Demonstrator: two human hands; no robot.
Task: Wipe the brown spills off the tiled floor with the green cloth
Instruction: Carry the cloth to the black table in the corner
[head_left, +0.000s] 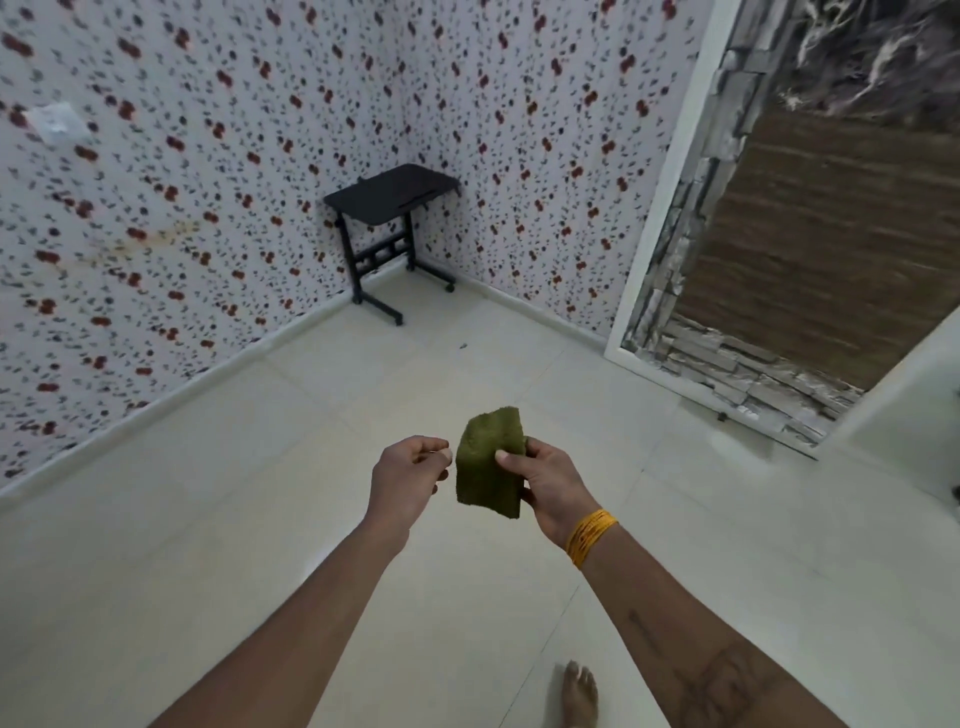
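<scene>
A folded green cloth (488, 460) is held upright in front of me, well above the pale tiled floor (260, 519). My right hand (550, 483) grips its right edge, thumb on the front face. My left hand (410, 475) hovers just left of the cloth, fingers loosely curled, holding nothing and not touching it. No brown spill shows on the tiles in view; only a small dark speck (463, 344) lies far ahead.
A small black wheeled table (392, 200) stands in the far corner between two floral-papered walls. A tall white-framed mirror (810, 270) leans at the right. My bare foot (581, 693) is on the tiles at the bottom.
</scene>
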